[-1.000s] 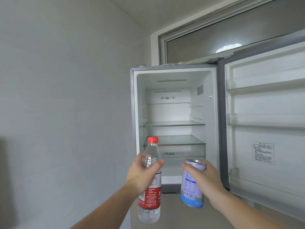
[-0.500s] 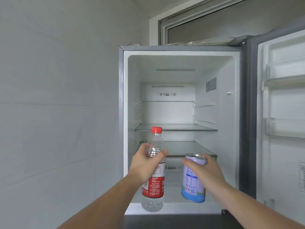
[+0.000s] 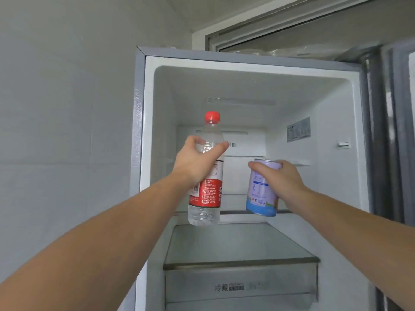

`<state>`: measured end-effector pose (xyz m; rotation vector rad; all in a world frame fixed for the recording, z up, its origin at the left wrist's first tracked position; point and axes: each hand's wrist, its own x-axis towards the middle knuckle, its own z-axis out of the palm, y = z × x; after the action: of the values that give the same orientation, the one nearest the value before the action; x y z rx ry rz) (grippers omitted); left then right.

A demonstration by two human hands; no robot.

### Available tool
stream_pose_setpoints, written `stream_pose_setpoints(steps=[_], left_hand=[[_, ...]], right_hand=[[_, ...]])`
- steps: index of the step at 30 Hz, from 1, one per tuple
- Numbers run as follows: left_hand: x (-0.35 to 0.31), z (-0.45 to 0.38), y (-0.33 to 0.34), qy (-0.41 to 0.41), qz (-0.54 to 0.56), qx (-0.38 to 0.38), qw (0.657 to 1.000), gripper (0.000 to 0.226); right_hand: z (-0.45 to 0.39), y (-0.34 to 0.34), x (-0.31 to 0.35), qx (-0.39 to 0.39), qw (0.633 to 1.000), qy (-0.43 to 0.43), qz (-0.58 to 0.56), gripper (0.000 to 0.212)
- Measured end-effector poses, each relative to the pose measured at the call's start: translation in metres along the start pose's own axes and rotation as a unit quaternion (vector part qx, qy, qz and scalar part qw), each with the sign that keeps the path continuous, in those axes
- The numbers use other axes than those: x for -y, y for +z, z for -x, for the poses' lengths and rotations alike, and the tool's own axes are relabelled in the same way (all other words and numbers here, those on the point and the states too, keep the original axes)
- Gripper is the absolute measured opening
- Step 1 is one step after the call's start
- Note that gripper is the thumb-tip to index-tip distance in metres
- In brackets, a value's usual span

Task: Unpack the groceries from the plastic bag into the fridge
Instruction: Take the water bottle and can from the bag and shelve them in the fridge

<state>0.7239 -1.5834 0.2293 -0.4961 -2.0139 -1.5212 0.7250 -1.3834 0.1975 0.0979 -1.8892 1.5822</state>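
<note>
My left hand (image 3: pixel 197 162) grips a clear water bottle (image 3: pixel 205 198) with a red cap and red label, held upright in front of the open fridge (image 3: pixel 143 131). My right hand (image 3: pixel 283 182) holds a lilac and blue can (image 3: pixel 261 191) upright, just right of the bottle. Both items hang at the fridge mouth, level with the upper glass shelf (image 3: pixel 233 212), bottoms just above its front edge. The plastic bag is not in view.
The fridge interior is white and bare, with a lower glass shelf (image 3: pixel 240 245) over a clear drawer (image 3: pixel 240 286). The open door's edge (image 3: pixel 390 135) stands at the right. A grey wall (image 3: pixel 67 131) runs along the left. A window frame (image 3: pixel 280 25) sits above.
I have stepped closer to the fridge, which now fills the view. Both hands have lifted the bottle and the can from the lower shelf's level up to the upper shelf's level.
</note>
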Motion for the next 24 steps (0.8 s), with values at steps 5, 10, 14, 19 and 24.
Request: stream_pose_setpoints(steps=[5,10,14,19,24], left_hand=[[0.01,-0.042,0.02,0.012,-0.031,-0.033,0.999,0.061],[0.033,-0.071,0.044,0.005,-0.049,-0.057,0.997,0.06],[0.054,-0.086,0.062,-0.025,-0.065,-0.067,0.995,0.061],[0.072,-0.095,0.066,-0.056,-0.057,-0.094,0.992,0.071],[0.094,-0.101,0.064,-0.058,-0.067,-0.046,0.995,0.091]], right_hand=[[-0.062,0.013,-0.02,-0.002,1.0,-0.003,0.009,0.05],[-0.1,0.024,-0.053,0.013,0.999,0.017,0.028,0.048],[-0.119,0.036,-0.077,0.045,0.998,0.027,0.025,0.047],[-0.133,0.052,-0.094,0.087,0.995,0.025,0.04,0.046],[-0.145,0.065,-0.101,0.129,0.99,0.024,0.059,0.062]])
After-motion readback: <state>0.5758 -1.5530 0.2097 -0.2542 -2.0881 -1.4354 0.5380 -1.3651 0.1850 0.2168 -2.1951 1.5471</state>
